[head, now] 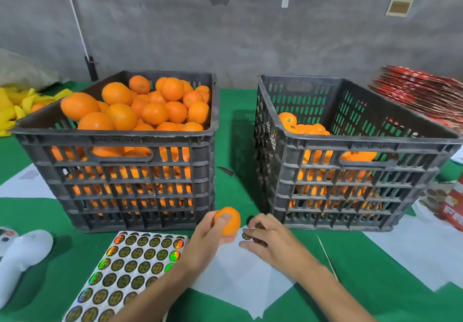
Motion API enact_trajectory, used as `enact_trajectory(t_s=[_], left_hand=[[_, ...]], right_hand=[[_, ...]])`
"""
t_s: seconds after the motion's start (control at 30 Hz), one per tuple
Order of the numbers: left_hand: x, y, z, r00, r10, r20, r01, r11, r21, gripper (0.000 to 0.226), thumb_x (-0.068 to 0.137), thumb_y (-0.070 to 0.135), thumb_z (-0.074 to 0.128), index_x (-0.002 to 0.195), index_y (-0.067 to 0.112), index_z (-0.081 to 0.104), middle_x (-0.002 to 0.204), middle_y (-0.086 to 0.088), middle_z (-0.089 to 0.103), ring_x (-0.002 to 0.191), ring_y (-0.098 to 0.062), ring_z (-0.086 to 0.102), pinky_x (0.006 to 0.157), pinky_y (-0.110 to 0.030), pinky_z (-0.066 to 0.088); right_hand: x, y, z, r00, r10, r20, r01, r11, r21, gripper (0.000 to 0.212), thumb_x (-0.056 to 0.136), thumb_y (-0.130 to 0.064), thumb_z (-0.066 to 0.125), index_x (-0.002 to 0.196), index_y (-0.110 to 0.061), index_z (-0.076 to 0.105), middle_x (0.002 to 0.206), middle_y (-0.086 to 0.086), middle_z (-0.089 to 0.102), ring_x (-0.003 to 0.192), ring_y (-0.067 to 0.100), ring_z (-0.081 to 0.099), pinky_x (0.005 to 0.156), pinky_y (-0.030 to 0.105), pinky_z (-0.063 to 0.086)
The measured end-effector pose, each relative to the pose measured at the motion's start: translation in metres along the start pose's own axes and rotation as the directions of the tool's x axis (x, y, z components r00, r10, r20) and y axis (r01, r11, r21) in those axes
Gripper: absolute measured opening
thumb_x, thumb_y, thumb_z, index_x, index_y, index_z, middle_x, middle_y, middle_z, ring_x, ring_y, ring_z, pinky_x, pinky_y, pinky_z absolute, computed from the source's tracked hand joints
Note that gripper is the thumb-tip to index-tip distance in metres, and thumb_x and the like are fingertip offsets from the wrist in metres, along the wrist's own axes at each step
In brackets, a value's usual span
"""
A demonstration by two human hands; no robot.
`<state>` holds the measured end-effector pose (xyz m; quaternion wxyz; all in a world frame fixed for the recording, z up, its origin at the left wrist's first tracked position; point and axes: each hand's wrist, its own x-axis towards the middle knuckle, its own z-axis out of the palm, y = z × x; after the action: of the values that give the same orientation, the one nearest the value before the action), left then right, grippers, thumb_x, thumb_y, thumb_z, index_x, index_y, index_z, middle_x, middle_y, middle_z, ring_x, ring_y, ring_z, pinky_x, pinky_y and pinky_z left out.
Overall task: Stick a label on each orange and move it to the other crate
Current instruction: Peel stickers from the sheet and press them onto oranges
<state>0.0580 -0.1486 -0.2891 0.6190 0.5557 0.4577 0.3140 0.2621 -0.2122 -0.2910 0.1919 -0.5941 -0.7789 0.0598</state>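
My left hand (pixel 211 236) grips an orange (pixel 229 222) just above the table, between the two crates. Close to its right, my right hand (pixel 268 237) has its fingers curled over small round labels (pixel 246 236) on a white backing sheet (pixel 238 279); whether it pinches one I cannot tell. The left black crate (pixel 120 171) is heaped with oranges (pixel 140 106). Fewer oranges (pixel 304 127), some with labels on them, lie in the right black crate (pixel 350 184). A full sheet of holographic round labels (pixel 130 271) lies under my left forearm.
The table has a green cover (pixel 226 146). A white handheld device (pixel 22 254) lies at the near left. Yellow wrappers (pixel 15 106) sit at the far left, a stack of red flat packaging (pixel 421 91) at the far right, and white paper sheets (pixel 413 251) at the right.
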Motion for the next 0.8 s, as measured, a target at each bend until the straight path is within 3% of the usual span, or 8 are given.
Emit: enact_trajectory(t_s=[0.1, 0.2, 0.33, 0.47, 0.63, 0.73, 0.8], left_hand=[[-0.001, -0.003, 0.000, 1.000, -0.007, -0.003, 0.007, 0.997, -0.071, 0.038, 0.091, 0.057, 0.059, 0.119, 0.031, 0.064, 0.121, -0.004, 0.069, 0.093, -0.018, 0.078, 0.103, -0.044, 0.050], [-0.001, -0.004, -0.002, 0.999, -0.031, -0.011, 0.029, 0.990, -0.136, 0.029, 0.101, 0.044, 0.059, 0.120, 0.023, 0.065, 0.123, -0.010, 0.068, 0.095, -0.022, 0.077, 0.103, -0.045, 0.051], [-0.003, 0.000, 0.000, 1.000, -0.026, 0.013, 0.028, 0.991, -0.134, 0.027, 0.103, 0.041, 0.056, 0.122, 0.023, 0.063, 0.125, -0.007, 0.066, 0.093, -0.018, 0.078, 0.093, -0.034, 0.052], [-0.007, 0.002, -0.001, 0.999, -0.031, 0.022, 0.033, 0.992, -0.122, 0.028, 0.104, 0.043, 0.054, 0.124, 0.024, 0.061, 0.128, -0.008, 0.064, 0.095, -0.018, 0.077, 0.109, -0.044, 0.047], [-0.012, 0.004, -0.003, 1.000, -0.002, 0.020, 0.003, 0.998, -0.061, 0.048, 0.088, 0.065, 0.054, 0.122, 0.031, 0.060, 0.128, -0.003, 0.063, 0.094, -0.015, 0.077, 0.111, -0.047, 0.042], [-0.013, 0.004, -0.004, 1.000, -0.002, 0.004, 0.002, 0.999, -0.041, 0.045, 0.091, 0.065, 0.053, 0.123, 0.033, 0.060, 0.131, -0.004, 0.061, 0.095, -0.016, 0.077, 0.113, -0.050, 0.040], [-0.013, 0.007, -0.002, 1.000, -0.012, -0.017, 0.011, 0.999, -0.049, 0.035, 0.101, 0.055, 0.055, 0.124, 0.030, 0.061, 0.134, -0.008, 0.060, 0.097, -0.018, 0.077, 0.111, -0.049, 0.045]], right_hand=[[0.000, -0.002, -0.001, 0.999, -0.031, -0.026, 0.030, 0.999, -0.022, 0.046, 0.103, -0.052, 0.052, 0.122, -0.017, 0.073, 0.110, -0.006, 0.052, 0.101, 0.013, 0.046, 0.085, 0.025, 0.041], [0.000, -0.005, -0.001, 0.996, -0.058, -0.067, 0.054, 0.997, -0.060, 0.040, 0.104, -0.046, 0.054, 0.113, -0.015, 0.077, 0.101, -0.004, 0.055, 0.094, 0.017, 0.052, 0.077, 0.030, 0.045], [0.001, -0.012, 0.003, 0.988, 0.070, -0.141, -0.057, 0.994, 0.090, 0.029, 0.098, -0.038, 0.065, 0.107, -0.015, 0.080, 0.095, -0.004, 0.056, 0.094, 0.014, 0.055, 0.079, 0.032, 0.049], [0.004, -0.019, 0.007, 0.972, 0.153, -0.177, -0.118, 0.974, 0.194, 0.016, 0.094, -0.028, 0.070, 0.096, -0.017, 0.081, 0.086, -0.005, 0.055, 0.089, 0.012, 0.054, 0.078, 0.034, 0.048], [0.006, -0.026, 0.009, 0.950, 0.265, -0.165, -0.224, 0.947, 0.230, 0.022, 0.096, -0.025, 0.064, 0.081, -0.015, 0.076, 0.083, -0.002, 0.056, 0.082, 0.012, 0.055, 0.074, 0.038, 0.049], [0.010, -0.036, 0.002, 0.881, 0.338, -0.330, -0.250, 0.927, 0.280, 0.015, 0.097, -0.021, 0.066, 0.087, -0.017, 0.077, 0.089, -0.008, 0.056, 0.079, 0.008, 0.057, 0.071, 0.033, 0.051], [0.013, -0.049, -0.004, 0.821, 0.306, -0.482, -0.200, 0.945, 0.260, 0.009, 0.096, -0.018, 0.069, 0.093, -0.017, 0.077, 0.092, -0.009, 0.057, 0.077, 0.008, 0.059, 0.066, 0.029, 0.051]])
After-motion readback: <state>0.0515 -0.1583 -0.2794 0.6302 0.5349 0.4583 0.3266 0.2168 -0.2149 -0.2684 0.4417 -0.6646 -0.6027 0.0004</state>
